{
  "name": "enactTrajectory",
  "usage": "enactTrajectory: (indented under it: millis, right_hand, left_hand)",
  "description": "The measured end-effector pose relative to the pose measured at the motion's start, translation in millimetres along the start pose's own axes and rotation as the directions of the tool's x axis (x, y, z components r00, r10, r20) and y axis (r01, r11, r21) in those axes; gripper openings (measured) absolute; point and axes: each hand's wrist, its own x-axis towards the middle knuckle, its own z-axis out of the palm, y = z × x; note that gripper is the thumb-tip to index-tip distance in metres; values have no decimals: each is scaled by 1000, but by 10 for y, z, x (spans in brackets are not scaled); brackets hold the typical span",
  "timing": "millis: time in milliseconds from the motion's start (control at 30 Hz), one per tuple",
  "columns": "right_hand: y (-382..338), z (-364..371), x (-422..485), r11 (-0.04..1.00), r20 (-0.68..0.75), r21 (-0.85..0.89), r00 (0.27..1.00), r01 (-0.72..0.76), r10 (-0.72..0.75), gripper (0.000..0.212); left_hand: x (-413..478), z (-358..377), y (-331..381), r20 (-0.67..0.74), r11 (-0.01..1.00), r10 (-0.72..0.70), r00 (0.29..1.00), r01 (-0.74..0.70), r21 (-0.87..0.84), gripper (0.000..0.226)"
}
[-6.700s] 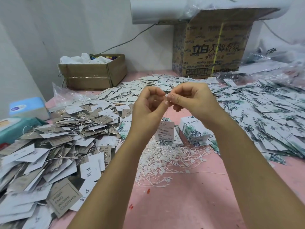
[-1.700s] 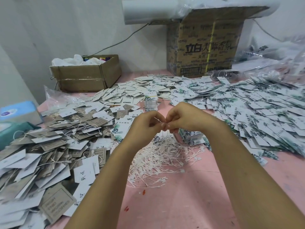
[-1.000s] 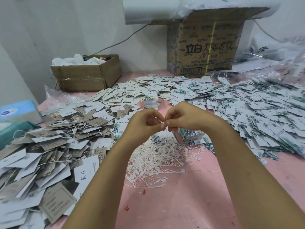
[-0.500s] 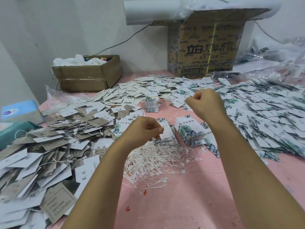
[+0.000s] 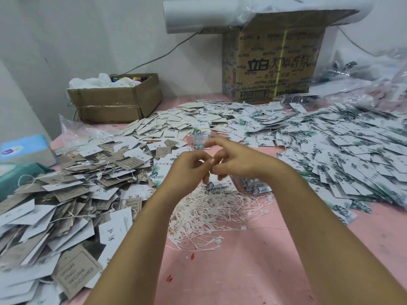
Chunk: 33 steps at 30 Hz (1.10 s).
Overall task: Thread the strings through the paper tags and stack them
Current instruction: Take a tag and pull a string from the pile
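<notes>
My left hand (image 5: 187,167) and my right hand (image 5: 239,160) meet fingertip to fingertip above a tangle of white loop strings (image 5: 209,214) on the pink table (image 5: 242,271). The left hand's fingers are curled and pinch a thin string. The right hand's thumb and a bent finger close on the same string, with its index finger sticking out. A leaf-print paper tag (image 5: 220,186) shows just below the hands; I cannot tell whether it hangs from the string. A short stack of leaf-print tags (image 5: 255,186) lies to the right of it.
Strung grey and white tags are heaped at the left (image 5: 66,194). Loose leaf-print tags spread across the right (image 5: 341,155). A small banded bundle (image 5: 201,137) stands behind the hands. Two cardboard boxes (image 5: 114,102) (image 5: 275,62) line the back wall, and a tissue box (image 5: 24,148) sits far left.
Half a second ago my right hand was pulled up and away to the right. It has come back down to the left hand, and its fingers have loosened from a fist.
</notes>
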Motion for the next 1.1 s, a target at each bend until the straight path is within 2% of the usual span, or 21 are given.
enactTrajectory:
  millis: [67,167,233,300,367,433,533,633,767,867,1033,1100]
  right_hand:
    - [20,20,19,995,8,-88,999,-49,50,33]
    - [102,46,98,875,-142,-469,988,-118,57,25]
    - [143,56,124,849,-295,-500,955,-170,17,29]
    - [158,59,125,866,-364,-464,932,-185,4,35]
    - [177,65,125,829,-355,-518,935,-211,16,41]
    - [172,102,122,776,-332,-583,942,-242,44,45]
    - [155,178,106,738,-274,-627,957,-249,91,47]
    - [139,232,82,686,-228,-683,965,-252,127,47]
    - [135,272,87,612,-195,-753,970,-243,145,32]
    - [126,275,91,586,-188,-777,973,-230,133,31]
    - [90,268,84,585,-174,-785,979,-203,106,33]
    - [77,269,73,594,-168,-779,980,-199,107,29]
  left_hand:
    - [-6,7,-10,14,1000,-6,1000,7,-25,19]
    - [0,10,-65,18,999,-28,999,27,32,11]
    - [12,3,-132,27,991,-73,997,69,116,7]
    - [3,0,-196,89,971,-177,980,159,178,16]
    - [-6,3,-239,130,950,-264,956,235,207,22]
    - [-1,7,-270,141,942,-290,947,256,216,19]
    - [2,-7,-276,163,941,-266,950,218,260,5]
    - [-4,-39,-269,232,946,-232,945,163,280,13]
    - [3,-63,-278,298,940,-222,928,122,318,12]
    - [14,-61,-306,278,936,-251,927,159,314,9]
    - [37,-42,-340,187,923,-259,948,186,336,38]
    - [34,-30,-339,123,937,-241,963,198,287,39]
